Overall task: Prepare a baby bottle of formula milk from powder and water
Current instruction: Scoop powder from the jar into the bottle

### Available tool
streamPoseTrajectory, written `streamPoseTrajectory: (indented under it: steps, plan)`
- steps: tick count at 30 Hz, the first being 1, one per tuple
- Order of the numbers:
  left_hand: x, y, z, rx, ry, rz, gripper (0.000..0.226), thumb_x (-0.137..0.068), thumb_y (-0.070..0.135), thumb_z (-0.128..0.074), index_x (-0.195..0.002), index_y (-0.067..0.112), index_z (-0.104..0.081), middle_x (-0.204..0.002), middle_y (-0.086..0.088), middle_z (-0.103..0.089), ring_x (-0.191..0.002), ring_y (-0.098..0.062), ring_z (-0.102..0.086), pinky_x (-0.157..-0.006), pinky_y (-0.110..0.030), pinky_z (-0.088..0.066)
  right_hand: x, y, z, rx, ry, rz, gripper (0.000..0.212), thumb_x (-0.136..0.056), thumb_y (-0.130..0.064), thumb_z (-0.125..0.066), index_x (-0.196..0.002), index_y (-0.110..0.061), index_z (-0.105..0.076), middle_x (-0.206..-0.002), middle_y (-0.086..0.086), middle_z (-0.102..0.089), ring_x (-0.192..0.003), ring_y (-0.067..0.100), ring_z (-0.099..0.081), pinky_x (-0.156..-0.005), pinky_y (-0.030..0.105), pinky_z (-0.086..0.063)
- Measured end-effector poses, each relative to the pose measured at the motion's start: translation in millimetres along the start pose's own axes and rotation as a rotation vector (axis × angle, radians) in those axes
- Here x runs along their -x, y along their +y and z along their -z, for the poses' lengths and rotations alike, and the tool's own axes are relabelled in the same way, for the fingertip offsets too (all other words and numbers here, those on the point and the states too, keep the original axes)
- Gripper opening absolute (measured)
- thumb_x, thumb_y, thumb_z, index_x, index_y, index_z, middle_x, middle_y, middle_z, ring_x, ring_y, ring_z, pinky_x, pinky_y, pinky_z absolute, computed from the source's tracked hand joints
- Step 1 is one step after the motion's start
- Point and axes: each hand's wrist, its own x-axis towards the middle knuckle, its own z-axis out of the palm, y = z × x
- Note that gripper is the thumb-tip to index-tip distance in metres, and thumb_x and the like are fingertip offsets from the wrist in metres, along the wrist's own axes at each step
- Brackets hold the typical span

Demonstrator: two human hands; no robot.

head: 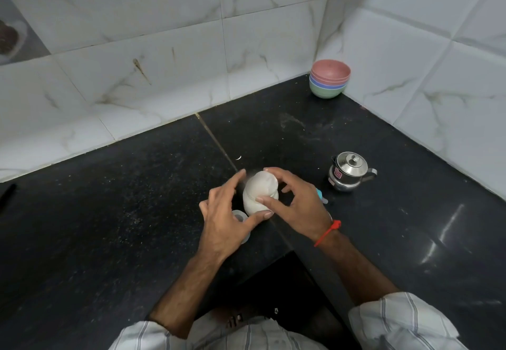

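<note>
Holding a white pouch of powder [260, 193] between them, both hands work near the centre of the black counter [123, 199]. The left hand [227, 218] touches the pouch at its lower side with the thumb, while its other fingers are spread and relaxed near the top. The right hand [295, 204] pinches the pouch between thumb and forefinger, one at the top and one on the side. I judge that the step in hand is opening or unfolding the powder pouch, so the task is at an early stage. The next move probably calls for a firm pinch on the pouch mouth and a steady pouch, so that no powder is spilled.

A small clear cap [239, 217] lies under the left hand, at about 7 o'clock from the pouch. A blue and clear part [321, 196], perhaps of the bottle, shows behind the right hand at 3 o'clock; most of it is hidden, so I cannot tell what it is. A steel kettle [350, 171] stands further at 2 o'clock, lid on. Stacked bowls [330, 78] sit in the corner at 1 o'clock, well apart. Nothing blocks the hands, but the hidden part is close to the right wrist.
</note>
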Motion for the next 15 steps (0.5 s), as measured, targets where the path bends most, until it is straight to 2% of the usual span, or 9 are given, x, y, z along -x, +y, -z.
streamPoseTrajectory:
  steps: [3,6,11,15]
  plan:
    - [11.8,-9.3,1.5,0.044,0.023,0.08,0.12,-0.055,0.082,-0.076,-0.155,0.046,-0.02,-0.158,0.024,-0.03,-0.122,0.0,-0.043,-0.103,-0.032,-0.024,0.8,3.9,4.8,-0.116,0.132,-0.028,0.057,-0.083,-0.037,-0.081,-0.134,-0.021,-0.061,-0.13,-0.008,-0.068,-0.113,0.013,-0.068,-0.086,0.033,-0.058]
    - [25.5,-30.2,-5.1,0.04,-0.004,0.206,0.123,-0.055,0.081,-0.075,-0.156,0.044,-0.017,-0.158,0.021,-0.034,-0.125,-0.003,-0.045,-0.105,-0.035,-0.023,3.6,9.7,9.9,-0.22,0.198,-0.075,0.057,-0.082,-0.033,-0.081,-0.133,-0.02,-0.059,-0.129,-0.001,-0.066,-0.107,0.017,-0.071,-0.086,0.039,-0.061]
    - [35.4,-48.2,-21.0,0.014,-0.047,0.289,0.09,-0.077,0.052,-0.082,-0.15,0.042,-0.032,-0.14,0.025,-0.053,-0.132,-0.007,-0.045,-0.109,-0.035,-0.021,9.4,15.0,11.8,-0.266,0.174,-0.109,0.057,-0.084,-0.014,-0.083,-0.135,-0.016,-0.056,-0.131,0.007,-0.064,-0.107,0.018,-0.071,-0.087,0.034,-0.061]
    - [34.2,-45.4,-27.8,-0.012,-0.041,0.273,0.059,-0.085,0.046,-0.077,-0.136,0.045,-0.046,-0.127,0.031,-0.055,-0.128,-0.009,-0.048,-0.105,-0.034,-0.021,15.3,14.9,9.6,-0.241,0.145,-0.06,0.06,-0.086,-0.011,-0.081,-0.139,-0.014,-0.053,-0.136,0.005,-0.061,-0.116,0.017,-0.068,-0.09,0.029,-0.06]
